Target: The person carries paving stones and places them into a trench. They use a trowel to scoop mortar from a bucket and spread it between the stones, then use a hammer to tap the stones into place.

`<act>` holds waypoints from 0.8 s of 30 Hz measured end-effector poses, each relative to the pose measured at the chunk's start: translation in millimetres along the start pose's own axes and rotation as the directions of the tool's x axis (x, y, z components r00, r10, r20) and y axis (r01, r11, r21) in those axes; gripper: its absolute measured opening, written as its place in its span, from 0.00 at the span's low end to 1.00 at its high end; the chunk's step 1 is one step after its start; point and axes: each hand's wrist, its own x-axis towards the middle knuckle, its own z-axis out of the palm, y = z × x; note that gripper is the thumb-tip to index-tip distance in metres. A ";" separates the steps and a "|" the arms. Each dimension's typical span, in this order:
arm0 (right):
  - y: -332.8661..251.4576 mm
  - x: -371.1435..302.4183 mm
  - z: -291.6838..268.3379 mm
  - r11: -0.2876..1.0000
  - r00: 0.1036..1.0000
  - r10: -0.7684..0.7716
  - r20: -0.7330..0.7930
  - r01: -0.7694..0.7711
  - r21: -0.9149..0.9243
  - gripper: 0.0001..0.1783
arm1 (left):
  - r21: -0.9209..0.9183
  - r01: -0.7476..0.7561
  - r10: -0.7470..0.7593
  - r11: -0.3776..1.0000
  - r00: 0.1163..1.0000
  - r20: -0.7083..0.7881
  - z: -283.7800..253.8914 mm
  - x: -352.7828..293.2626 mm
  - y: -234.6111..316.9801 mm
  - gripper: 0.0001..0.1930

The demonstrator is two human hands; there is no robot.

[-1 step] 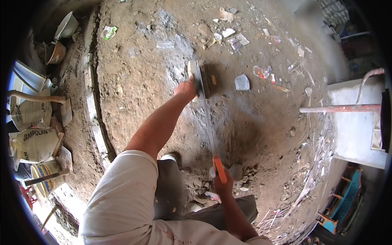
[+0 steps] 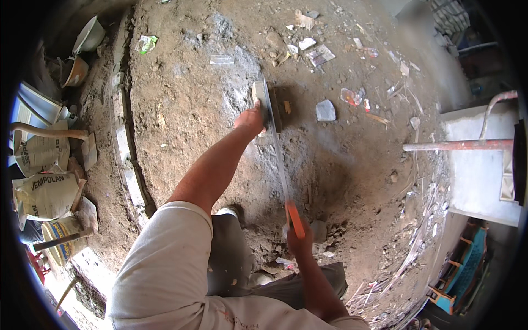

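Observation:
My right hand [image 2: 300, 243] is wrapped around the orange handle of a handsaw [image 2: 278, 154]. The long thin blade runs away from me, its far part lying along the right side of a pale block [image 2: 258, 92]. With my left arm stretched out, my left hand [image 2: 252, 119] grips the near end of this block, its thumb or a finger on top. What the block is made of is not plain to see. A darker flat piece [image 2: 279, 115] stands just right of the blade; shadow hides part of it.
Uneven dirt ground holds a grey stone [image 2: 325, 111], plastic scraps [image 2: 352, 97] and a green wrapper [image 2: 147, 44]. At left, a low concrete edge [image 2: 123, 144] runs past filled sacks [image 2: 48, 193], a hoe [image 2: 49, 131] and bowls [image 2: 89, 36]. A rusty pipe [image 2: 462, 146] juts in at right.
The saw and my right hand have slid slightly forward, away from me. My left hand and the block keep their place.

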 end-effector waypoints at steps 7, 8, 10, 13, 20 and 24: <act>-46.4 102.3 31.5 0.988 0.984 -0.154 -0.087 0.155 0.000 0.10 | 0.000 0.036 -0.036 0.999 0.999 0.014 -4.0 5.0 -2.4 0.53; -37.6 78.9 30.1 0.993 0.993 -0.098 -0.065 0.102 0.052 0.10 | 0.000 0.048 -0.048 0.999 0.999 0.001 -4.6 7.2 -9.5 0.51; -20.2 13.2 7.8 0.992 0.991 -0.106 -0.083 0.110 0.053 0.08 | 0.004 0.054 -0.054 0.999 0.998 0.032 -9.0 -2.3 -2.2 0.51; 5.7 -28.3 -13.2 0.994 0.990 0.097 0.101 -0.090 -0.063 0.11 | 0.012 0.028 -0.028 1.000 1.000 -0.009 -2.2 7.7 -2.6 0.50; -70.0 119.6 27.2 0.999 0.999 -0.045 -0.029 0.045 0.010 0.13 | -0.061 0.088 -0.085 0.994 0.995 0.043 -6.0 7.8 -2.1 0.48; -0.2 55.5 28.6 0.990 0.992 -0.114 -0.056 0.118 0.075 0.16 | -0.015 0.019 -0.019 1.000 0.999 0.041 -1.3 5.6 -1.9 0.46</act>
